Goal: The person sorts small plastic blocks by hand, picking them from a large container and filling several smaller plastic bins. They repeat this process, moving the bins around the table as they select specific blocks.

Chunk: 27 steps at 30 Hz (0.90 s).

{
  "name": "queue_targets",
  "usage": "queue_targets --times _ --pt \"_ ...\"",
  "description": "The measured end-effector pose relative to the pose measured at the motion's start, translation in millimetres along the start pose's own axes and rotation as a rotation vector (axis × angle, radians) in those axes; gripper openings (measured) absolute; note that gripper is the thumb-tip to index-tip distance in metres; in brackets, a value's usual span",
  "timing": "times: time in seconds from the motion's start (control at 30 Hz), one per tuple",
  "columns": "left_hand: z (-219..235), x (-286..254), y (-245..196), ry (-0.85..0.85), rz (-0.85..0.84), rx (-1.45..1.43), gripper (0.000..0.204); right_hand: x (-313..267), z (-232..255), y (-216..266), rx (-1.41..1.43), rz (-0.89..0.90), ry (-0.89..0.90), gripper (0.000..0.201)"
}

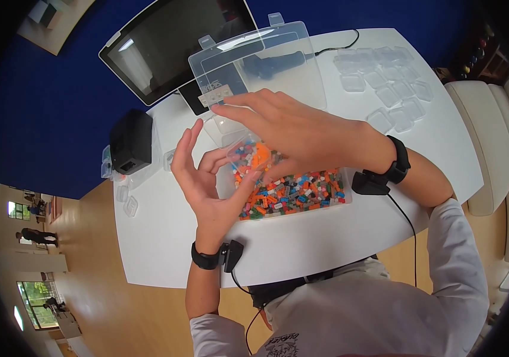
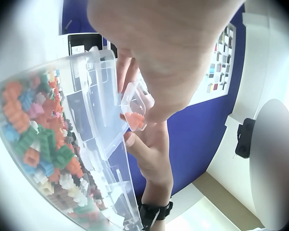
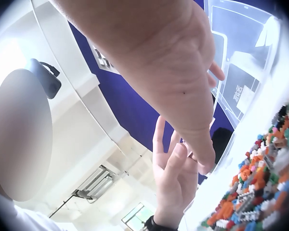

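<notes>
My left hand (image 1: pixel 210 187) pinches a small clear plastic box (image 2: pixel 140 98) between thumb and bent fingers. Orange pieces (image 1: pixel 260 156) lie inside the box. My right hand (image 1: pixel 302 134) arches over it from the right, its fingers (image 1: pixel 248 110) stretched out, its thumb down at the box's side. Below both hands stands a wide clear bin (image 1: pixel 350 193) of small multicoloured toy bricks (image 1: pixel 302 190). In the right wrist view my right hand (image 3: pixel 183 82) hides most of the small box.
The bin's clear lid (image 1: pixel 314 44) stands raised behind it, before a monitor (image 1: pixel 177 47). Many small clear boxes (image 1: pixel 391 74) lie at the table's back right. A black device (image 1: pixel 130 141) stands at the left, with small containers (image 1: pixel 129 205) near it.
</notes>
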<state>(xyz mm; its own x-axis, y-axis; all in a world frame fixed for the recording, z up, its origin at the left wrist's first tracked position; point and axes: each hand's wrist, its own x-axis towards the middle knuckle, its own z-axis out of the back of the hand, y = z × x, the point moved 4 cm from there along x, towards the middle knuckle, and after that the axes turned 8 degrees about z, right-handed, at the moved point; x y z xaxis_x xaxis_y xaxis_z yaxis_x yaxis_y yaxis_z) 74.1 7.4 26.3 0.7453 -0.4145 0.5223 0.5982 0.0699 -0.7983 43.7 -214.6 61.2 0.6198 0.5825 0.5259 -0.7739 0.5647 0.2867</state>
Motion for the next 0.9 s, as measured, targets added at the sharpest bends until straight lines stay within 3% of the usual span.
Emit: queue_targets --times 0.2,0.27,0.3,0.37,0.4,0.47,0.73,0.9 --pt "-3.0 -3.3 7.4 0.016 0.105 -0.125 0.120 6.3 -1.2 -0.1 0.079 -0.017 0.008 0.105" --pt "-2.5 -4.2 10.3 0.029 0.125 -0.130 0.119 5.0 -2.4 1.8 -0.035 0.084 -0.131 0.087" --pt "-2.7 -4.5 11.8 0.044 0.146 -0.136 0.117 4.8 -2.5 1.1 -0.036 0.084 -0.132 0.087" --pt "-2.2 -6.1 12.8 0.047 0.160 -0.127 0.115 6.3 -4.4 1.7 -0.066 0.115 -0.048 0.053" --pt "-2.0 -6.7 13.3 0.049 0.176 -0.117 0.112 6.5 -3.4 2.3 -0.066 0.114 -0.049 0.053" --pt "-3.3 -5.0 9.2 0.037 0.179 -0.135 0.109 6.6 0.4 5.7 -0.048 0.164 -0.101 0.035" --pt "1.3 -4.8 14.3 0.006 0.248 -0.117 0.088 5.8 -0.8 10.8 -0.193 0.216 -0.027 0.022" --pt "1.0 -4.0 7.9 0.076 0.148 -0.033 0.075 5.2 -9.8 15.6 -0.365 0.264 0.032 0.020"
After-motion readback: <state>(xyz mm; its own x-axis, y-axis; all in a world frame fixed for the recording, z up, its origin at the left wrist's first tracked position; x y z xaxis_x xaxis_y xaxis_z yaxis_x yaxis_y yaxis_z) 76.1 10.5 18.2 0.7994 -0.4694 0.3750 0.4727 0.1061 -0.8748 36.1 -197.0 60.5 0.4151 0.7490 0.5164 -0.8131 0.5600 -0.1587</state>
